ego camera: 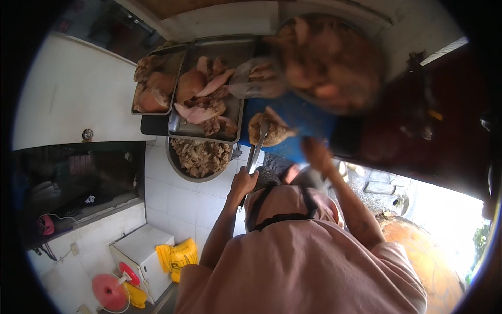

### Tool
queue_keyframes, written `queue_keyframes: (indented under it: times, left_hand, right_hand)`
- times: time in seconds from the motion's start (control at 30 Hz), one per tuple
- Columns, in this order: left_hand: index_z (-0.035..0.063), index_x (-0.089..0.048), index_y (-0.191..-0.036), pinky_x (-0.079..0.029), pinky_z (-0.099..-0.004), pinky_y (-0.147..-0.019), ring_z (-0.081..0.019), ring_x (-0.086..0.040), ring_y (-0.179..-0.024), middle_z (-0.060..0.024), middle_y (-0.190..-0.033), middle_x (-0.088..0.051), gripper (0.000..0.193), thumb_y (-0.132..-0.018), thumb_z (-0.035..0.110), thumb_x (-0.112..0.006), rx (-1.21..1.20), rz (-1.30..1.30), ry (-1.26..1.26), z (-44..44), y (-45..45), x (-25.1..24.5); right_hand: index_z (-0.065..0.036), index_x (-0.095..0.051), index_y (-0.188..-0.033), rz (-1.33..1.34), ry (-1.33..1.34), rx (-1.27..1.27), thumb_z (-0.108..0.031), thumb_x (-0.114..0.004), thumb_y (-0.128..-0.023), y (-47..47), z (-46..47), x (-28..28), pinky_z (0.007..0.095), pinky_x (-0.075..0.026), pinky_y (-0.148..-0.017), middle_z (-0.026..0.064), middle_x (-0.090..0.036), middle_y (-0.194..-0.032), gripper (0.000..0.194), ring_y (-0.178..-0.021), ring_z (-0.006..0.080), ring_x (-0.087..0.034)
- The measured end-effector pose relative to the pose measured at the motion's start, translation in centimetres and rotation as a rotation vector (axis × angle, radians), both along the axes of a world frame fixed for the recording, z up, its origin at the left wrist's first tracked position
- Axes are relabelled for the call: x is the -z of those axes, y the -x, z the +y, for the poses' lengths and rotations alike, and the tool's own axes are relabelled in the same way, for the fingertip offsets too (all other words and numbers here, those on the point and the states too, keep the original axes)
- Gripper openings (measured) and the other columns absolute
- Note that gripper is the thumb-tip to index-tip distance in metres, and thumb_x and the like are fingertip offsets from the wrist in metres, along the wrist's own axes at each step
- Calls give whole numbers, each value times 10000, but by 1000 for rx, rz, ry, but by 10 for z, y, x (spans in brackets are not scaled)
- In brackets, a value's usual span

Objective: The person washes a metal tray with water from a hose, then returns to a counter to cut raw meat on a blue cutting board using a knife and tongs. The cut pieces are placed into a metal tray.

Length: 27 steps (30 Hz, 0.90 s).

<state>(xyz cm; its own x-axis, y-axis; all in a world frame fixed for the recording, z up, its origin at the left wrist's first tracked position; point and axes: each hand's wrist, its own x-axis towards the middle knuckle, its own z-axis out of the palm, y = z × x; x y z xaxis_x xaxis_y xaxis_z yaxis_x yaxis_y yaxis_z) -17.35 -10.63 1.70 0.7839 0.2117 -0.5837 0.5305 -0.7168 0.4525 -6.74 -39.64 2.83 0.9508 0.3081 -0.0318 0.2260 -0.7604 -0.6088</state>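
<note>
My left hand grips a pair of metal tongs by the handles. Their far end rests on a piece of meat at the left part of a blue cutting board. Blurred by motion, my right hand is at the board's near edge, to the right of that meat. Whether it holds anything is too blurred to tell. Beside the board on the left, a metal tray bears several pieces of meat. A clear plastic bag with meat in it lies behind the board.
A large round container heaped with meat stands at the back right. A smaller tray of meat is at the far left. Below the trays, a bowl holds chopped bits. A white box and yellow bags are at lower left.
</note>
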Motion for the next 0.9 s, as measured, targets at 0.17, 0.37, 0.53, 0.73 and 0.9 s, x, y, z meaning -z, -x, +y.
queue_keyframes:
  times: [0.17,0.37,0.53,0.73,0.9]
  left_hand:
    - [-98,-490,-1232,-564,-544,-913,-520,-678,-1032,-391,-1078,-671,579,-973,403,-624,155,71,-33,7,-3,8]
    - [-65,-488,-1209,-571,-553,-890,-509,-690,-1008,-353,-1061,-686,552,-941,382,-669,202,36,-33,7,0,18]
    - [-73,-491,-1195,-575,-552,-882,-503,-697,-987,-361,-1048,-682,554,-929,377,-676,175,28,15,9,1,24]
    - [-106,-522,-1151,-550,-559,-903,-538,-671,-996,-378,-1033,-674,504,-943,338,-639,189,-30,85,13,2,30]
    - [-142,-517,-1161,-545,-554,-920,-537,-668,-1010,-391,-1054,-666,544,-938,343,-622,194,-26,168,11,-2,27]
  right_hand:
    - [-26,-534,-1243,136,40,43,-332,-534,-1045,63,-10,-27,593,-537,-706,295,-701,-952,364,-843,512,-684]
    - [-36,-502,-1206,288,322,137,-338,-535,-1050,74,22,-54,614,-537,-629,278,-698,-836,342,-750,515,-683]
    - [-18,-479,-1165,271,302,186,-312,-524,-1056,78,33,-51,613,-521,-591,274,-693,-787,316,-683,503,-672]
    - [-20,-461,-1165,166,222,113,-257,-531,-1049,99,30,-40,592,-497,-530,254,-685,-753,273,-613,480,-651]
    - [-31,-452,-1188,239,159,148,-231,-527,-1044,125,40,-29,595,-492,-536,266,-688,-780,258,-647,490,-654]
